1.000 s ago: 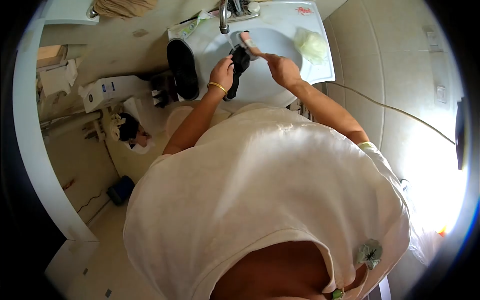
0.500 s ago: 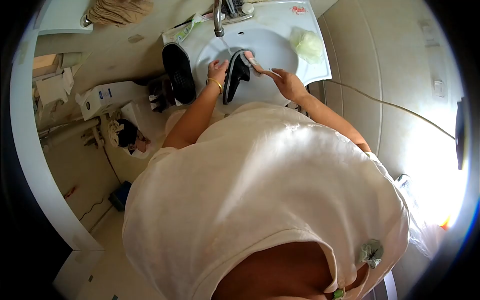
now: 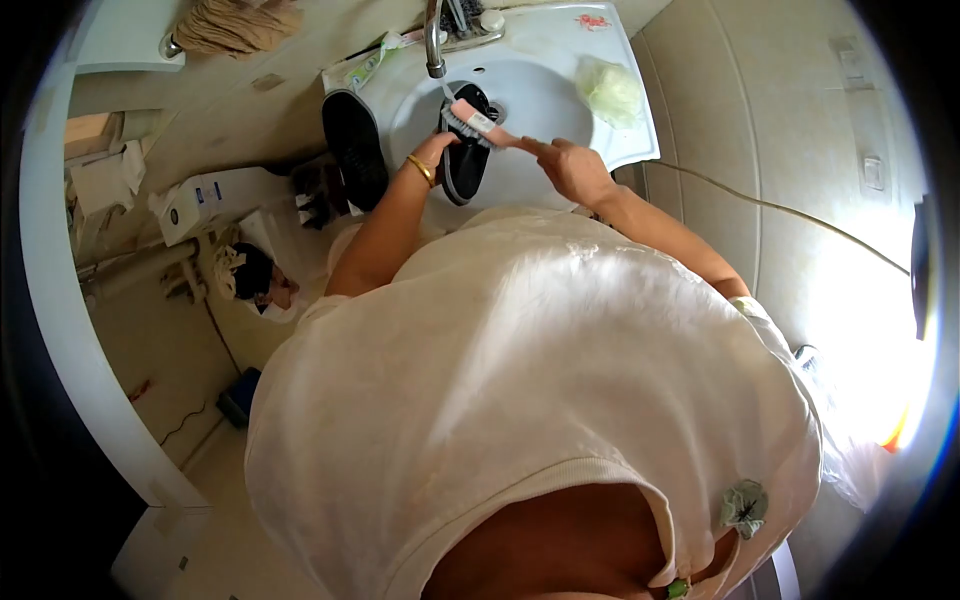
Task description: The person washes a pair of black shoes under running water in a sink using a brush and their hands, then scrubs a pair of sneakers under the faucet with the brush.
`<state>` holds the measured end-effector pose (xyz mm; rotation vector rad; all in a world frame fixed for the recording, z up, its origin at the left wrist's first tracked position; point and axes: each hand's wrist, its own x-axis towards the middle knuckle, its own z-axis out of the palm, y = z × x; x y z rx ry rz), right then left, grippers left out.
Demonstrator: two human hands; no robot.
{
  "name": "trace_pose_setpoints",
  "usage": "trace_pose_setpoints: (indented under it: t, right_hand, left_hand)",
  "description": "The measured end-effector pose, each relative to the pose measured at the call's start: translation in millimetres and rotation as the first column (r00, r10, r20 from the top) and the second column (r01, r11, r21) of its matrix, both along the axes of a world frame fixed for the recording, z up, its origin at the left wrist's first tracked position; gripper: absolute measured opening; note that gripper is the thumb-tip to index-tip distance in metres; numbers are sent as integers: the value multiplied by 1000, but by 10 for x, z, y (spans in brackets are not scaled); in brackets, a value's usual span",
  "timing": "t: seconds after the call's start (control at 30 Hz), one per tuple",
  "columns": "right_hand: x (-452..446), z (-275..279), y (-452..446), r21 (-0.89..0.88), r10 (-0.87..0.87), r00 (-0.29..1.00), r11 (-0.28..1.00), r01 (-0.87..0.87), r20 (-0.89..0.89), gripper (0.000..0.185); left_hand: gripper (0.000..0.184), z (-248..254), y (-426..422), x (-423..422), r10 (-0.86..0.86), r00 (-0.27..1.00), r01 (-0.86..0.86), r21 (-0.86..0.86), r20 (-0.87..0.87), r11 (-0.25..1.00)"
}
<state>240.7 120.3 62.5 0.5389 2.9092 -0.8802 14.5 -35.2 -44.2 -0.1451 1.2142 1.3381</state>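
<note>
My left hand (image 3: 433, 152) grips a black shoe (image 3: 466, 172) at its left side, inside the white sink basin (image 3: 545, 100). Its fingers are partly hidden by the shoe. My right hand (image 3: 577, 170) is closed round the handle of a pink brush (image 3: 474, 117), whose grey bristles lie against the upper part of the shoe. Water runs from the faucet (image 3: 434, 45) just above the brush head. A second black shoe (image 3: 354, 150) lies sole up on the left edge of the sink counter.
A pale green plastic bag (image 3: 610, 93) sits on the counter's right side. Toothpaste tube (image 3: 372, 62) lies at the back left. A white box (image 3: 205, 203) and a bag with dark items (image 3: 253, 275) are left of the sink. A hose (image 3: 770, 205) runs along the right wall.
The shoe in the basin has turned from its side to stand with its opening up. The brush has moved left onto it, and my left hand has closed on its side.
</note>
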Motion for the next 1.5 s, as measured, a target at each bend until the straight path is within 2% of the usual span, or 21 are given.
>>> trace_pose_setpoints:
  t: [0.1,0.2,0.23,0.3,0.33,0.4,0.43,0.47,0.5,0.57,0.67,0.77,0.87,0.9,1.0,1.03,1.13,1.2,1.23,1.37,1.5]
  right_hand:
    - [-232,-164,101,92,-126,990,989,120,63,41]
    - [-329,-181,-31,38,-98,995,995,97,32,40]
    - [-276,-57,-107,0,-57,996,998,57,-75,38]
    - [-278,135,-144,24,-17,999,1000,17,28,37]
    - [-292,181,-142,39,2,997,999,-5,79,37]
    - [-429,-45,31,85,-133,984,989,123,120,37]
    - [-472,-60,57,86,-163,982,984,155,98,39]
    - [-499,-68,54,82,-194,978,979,188,79,42]
    - [-478,-10,-6,81,-121,991,990,116,63,42]
    - [-311,173,-188,89,17,999,996,-20,34,42]
    - [-299,128,-127,162,8,999,987,-15,41,42]
    - [-473,-5,101,74,-209,967,977,200,147,41]
    - [-279,202,-33,116,-91,995,990,85,48,41]
    - [-226,347,-89,118,-40,996,993,30,84,41]
    - [-242,310,-6,152,-88,993,985,76,73,41]
    - [-335,240,95,136,-158,987,979,152,37,41]
    - [-370,317,71,114,-107,994,988,109,-22,44]
    - [-173,636,-157,119,-11,998,993,4,56,42]
    - [-67,654,-204,101,16,1000,995,-16,9,40]
    - [-291,445,54,147,-140,990,980,136,15,40]
    - [-155,536,-97,124,-56,998,991,56,-3,41]
  left_hand:
    - [24,188,-69,-46,-6,999,7,13,-52,1000]
    - [24,-6,-169,-168,55,992,-55,-6,114,998]
    - [25,-72,-200,-190,54,986,-60,34,156,998]
    - [29,-177,-243,-190,43,969,-72,112,242,991]
    - [38,43,-206,-133,-43,964,-10,199,263,980]
    - [57,457,-187,33,-211,936,98,366,283,926]
    - [57,258,-179,15,-227,973,201,378,27,904]
    - [57,252,-185,60,-196,975,151,335,106,930]
    - [57,-242,-290,-33,-120,983,80,267,139,960]
    - [57,-664,-370,-128,-50,984,13,214,170,977]
    - [59,-495,-362,-77,-49,981,1,245,188,969]
    - [62,-432,-374,-63,-89,966,-3,354,241,935]
    - [64,185,-288,106,-200,889,-87,581,412,809]
    - [62,284,-289,131,-97,893,-168,525,439,834]
    - [65,265,-262,138,-132,790,-336,603,599,724]
    - [64,355,-225,192,-64,657,-464,469,751,751]
    - [47,474,-200,223,-59,679,-447,475,732,758]
    - [49,441,-266,190,-49,650,-495,471,759,730]
    - [50,450,-270,201,-49,631,-519,468,774,716]
    - [52,666,-246,308,-106,489,-555,402,866,728]
    - [53,569,-303,249,-61,624,-524,475,779,707]
